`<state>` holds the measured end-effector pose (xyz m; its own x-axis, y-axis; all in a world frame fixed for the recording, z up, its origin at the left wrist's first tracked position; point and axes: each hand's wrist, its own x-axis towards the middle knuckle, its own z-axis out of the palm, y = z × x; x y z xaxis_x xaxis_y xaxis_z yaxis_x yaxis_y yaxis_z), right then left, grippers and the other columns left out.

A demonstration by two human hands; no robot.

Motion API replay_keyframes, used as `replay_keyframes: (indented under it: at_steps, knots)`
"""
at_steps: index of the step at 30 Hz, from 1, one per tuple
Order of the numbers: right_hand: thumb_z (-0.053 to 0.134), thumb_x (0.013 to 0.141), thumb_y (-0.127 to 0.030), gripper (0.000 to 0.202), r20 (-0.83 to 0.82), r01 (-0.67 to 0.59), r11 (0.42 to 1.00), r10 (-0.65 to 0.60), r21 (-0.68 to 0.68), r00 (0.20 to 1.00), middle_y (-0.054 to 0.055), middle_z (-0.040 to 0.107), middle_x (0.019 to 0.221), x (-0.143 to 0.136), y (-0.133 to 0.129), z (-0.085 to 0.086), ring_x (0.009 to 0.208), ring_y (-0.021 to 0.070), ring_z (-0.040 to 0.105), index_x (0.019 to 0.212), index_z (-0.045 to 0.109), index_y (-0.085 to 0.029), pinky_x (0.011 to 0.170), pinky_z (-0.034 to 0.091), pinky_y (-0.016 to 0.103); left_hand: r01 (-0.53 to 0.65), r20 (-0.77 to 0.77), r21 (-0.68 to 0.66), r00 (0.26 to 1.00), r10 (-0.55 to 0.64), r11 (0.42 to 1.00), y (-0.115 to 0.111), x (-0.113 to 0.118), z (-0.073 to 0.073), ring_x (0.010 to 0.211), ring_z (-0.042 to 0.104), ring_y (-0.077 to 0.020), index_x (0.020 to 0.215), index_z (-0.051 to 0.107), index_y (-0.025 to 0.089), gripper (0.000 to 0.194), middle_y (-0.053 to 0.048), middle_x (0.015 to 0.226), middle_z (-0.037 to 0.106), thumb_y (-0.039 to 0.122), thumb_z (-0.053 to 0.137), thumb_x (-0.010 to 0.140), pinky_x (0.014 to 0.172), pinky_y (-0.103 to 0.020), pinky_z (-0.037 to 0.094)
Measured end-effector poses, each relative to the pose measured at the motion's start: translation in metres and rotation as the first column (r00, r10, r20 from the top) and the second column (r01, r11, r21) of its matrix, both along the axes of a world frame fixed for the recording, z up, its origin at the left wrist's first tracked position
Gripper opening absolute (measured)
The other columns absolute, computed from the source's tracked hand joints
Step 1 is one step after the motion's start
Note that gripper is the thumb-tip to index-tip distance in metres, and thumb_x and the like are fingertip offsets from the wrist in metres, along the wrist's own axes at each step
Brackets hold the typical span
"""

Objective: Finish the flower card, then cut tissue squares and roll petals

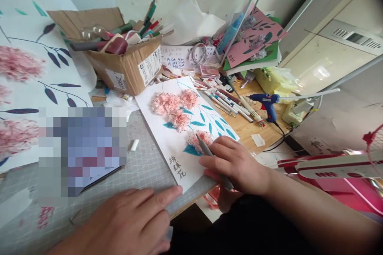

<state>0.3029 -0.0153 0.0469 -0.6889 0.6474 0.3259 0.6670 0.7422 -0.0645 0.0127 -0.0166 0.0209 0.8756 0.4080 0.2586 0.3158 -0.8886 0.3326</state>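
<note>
A white sheet [167, 143] lies tilted on the grey cutting mat [143, 127], with pink shredded flower clusters [166, 103], teal leaves and dark handwriting on it. My right hand [230, 163] grips a grey marker [206, 147], its tip at the lowest pink cluster. At the sheet's bottom corner, the extended index finger of my left hand [134, 215] touches the paper. The other left fingers are curled; a small grey piece [169, 234] shows beneath them, and whether they hold it is unclear.
A cardboard box [128, 67] of art supplies stands behind. Pens [230, 101] and a blue glue gun [267, 103] with a cord lie to the right. A blurred-out device [92, 151], a small white cap [134, 145] and larger flower artwork [26, 87] are on the left.
</note>
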Motion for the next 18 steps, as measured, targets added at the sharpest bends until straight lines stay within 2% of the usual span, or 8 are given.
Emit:
replay_keyframes:
  at_steps: [5, 13, 18]
  knots:
    - [0.054, 0.093, -0.025, 0.017, 0.011, -0.024, 0.997, 0.025, -0.068, 1.0, 0.007, 0.06, 0.082, 0.008, 0.002, 0.008, 0.078, 0.0202, 0.048, 0.105, 0.061, -0.016, 0.072, 0.045, 0.034, -0.011, 0.04, 0.001, 0.999, 0.011, 1.0, -0.003, -0.001, -0.006, 0.091, 0.066, -0.0179, 0.094, 0.063, 0.028, 0.013, 0.009, 0.135, 0.06, 0.025, 0.051, 0.09, 0.078, -0.029, 0.051]
    - [0.05, 0.094, -0.021, 0.017, 0.021, -0.018, 1.0, 0.018, 0.018, 1.0, 0.007, 0.06, 0.076, 0.002, 0.001, 0.005, 0.073, 0.0196, 0.046, 0.102, 0.064, -0.014, 0.068, 0.045, 0.033, -0.033, 0.058, -0.03, 0.998, 0.035, 0.999, -0.004, 0.002, -0.007, 0.091, 0.066, -0.0157, 0.094, 0.065, 0.03, 0.026, 0.011, 0.134, 0.06, 0.013, 0.047, 0.085, 0.08, -0.026, 0.048]
    - [0.052, 0.093, -0.021, 0.016, -0.011, 0.0, 0.999, 0.001, 0.041, 1.0, 0.007, 0.06, 0.074, -0.007, 0.0, 0.0, 0.072, 0.0203, 0.046, 0.1, 0.065, -0.014, 0.065, 0.044, 0.034, -0.028, 0.001, -0.005, 1.0, 0.028, 1.0, -0.005, -0.001, -0.011, 0.092, 0.066, -0.019, 0.095, 0.064, 0.03, 0.029, 0.01, 0.138, 0.056, 0.014, 0.042, 0.085, 0.078, -0.031, 0.051]
